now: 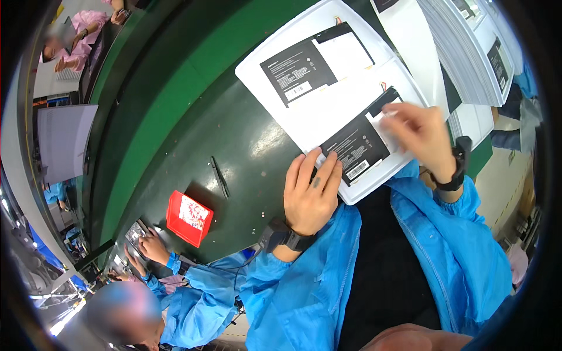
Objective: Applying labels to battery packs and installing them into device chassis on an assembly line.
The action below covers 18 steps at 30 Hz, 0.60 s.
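Note:
A white tray (304,114) lies on the dark green bench and holds two flat black packs with white labels. My left hand (311,190) presses flat on the near corner of the tray, fingers on the edge of the nearer black pack (355,143). My right hand (422,133) hovers over that pack's right end, pinching a small white strip (387,114) between its fingertips. The farther black pack (304,67) lies untouched beside a white sheet. Both wrists wear black bands.
A black pen-like tool (220,177) lies on the bench (234,140) left of the tray. A red box (188,217) sits nearer the edge. A stack of white trays (468,52) stands at upper right. Another person in blue (193,292) works at lower left.

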### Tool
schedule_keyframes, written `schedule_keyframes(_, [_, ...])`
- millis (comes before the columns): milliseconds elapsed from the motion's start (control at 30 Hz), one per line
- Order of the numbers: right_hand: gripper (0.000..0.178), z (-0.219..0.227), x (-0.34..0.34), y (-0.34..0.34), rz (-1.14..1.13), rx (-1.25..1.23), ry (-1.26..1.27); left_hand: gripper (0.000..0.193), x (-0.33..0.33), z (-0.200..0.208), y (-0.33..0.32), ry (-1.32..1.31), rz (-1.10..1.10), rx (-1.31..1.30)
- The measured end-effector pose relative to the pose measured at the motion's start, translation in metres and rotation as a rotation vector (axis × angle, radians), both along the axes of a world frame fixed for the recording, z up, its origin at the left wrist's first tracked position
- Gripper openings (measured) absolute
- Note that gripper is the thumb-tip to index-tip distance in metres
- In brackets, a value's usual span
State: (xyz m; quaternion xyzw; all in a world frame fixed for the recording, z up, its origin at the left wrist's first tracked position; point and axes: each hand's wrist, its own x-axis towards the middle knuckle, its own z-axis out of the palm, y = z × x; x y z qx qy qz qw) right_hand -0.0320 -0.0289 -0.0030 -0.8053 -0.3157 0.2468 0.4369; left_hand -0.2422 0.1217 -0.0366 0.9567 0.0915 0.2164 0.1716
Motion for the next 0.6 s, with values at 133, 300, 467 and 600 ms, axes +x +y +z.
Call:
schedule_keyframes(133, [0.023, -0.004, 0.037, -0.017, -0.182, 0.03, -0.537, 0.047, 0.029, 0.017, -0.025, 0.212, -0.011, -0.034])
schedule_keyframes(300, [0.021, -0.023, 0.058, -0.019, -0.136, 0.021, -0.552, 0.057, 0.042, 0.009, -0.053, 0.137, -0.436, -0.436])
schedule_keyframes(467, [0.016, -0.011, 0.064, -0.019, -0.062, 0.051, -0.634, 0.03, 0.038, -0.003, 0.0, -0.114, 0.639, -0.422])
schedule_keyframes(600, [0.016, 0.038, 0.061, -0.025, -0.069, 0.112, -0.401, 0.025, 0.026, -0.035, 0.017, -0.078, 0.481, -0.762])
